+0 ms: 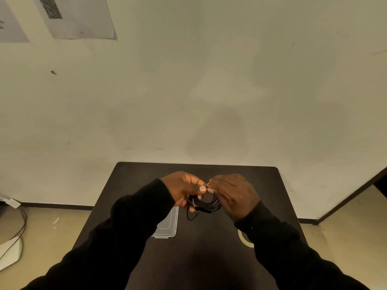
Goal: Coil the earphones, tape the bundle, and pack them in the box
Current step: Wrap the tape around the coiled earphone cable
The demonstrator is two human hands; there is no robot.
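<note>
Black earphones (206,206) hang as a loose coil between both hands above the dark table (209,248). My left hand (184,188) pinches the coil's top from the left. My right hand (234,195) grips it from the right, fingertips meeting the left thumb. A short loop of cable droops below the coil. A clear plastic box (168,225) lies on the table under my left wrist, partly hidden by the sleeve. A roll of pale tape (244,239) lies on the table at the right, mostly covered by my right sleeve.
The small table stands against a plain wall. Cables (21,225) and a white object (10,252) lie on the floor at the left. Two printed sheets (77,17) hang on the wall at the upper left.
</note>
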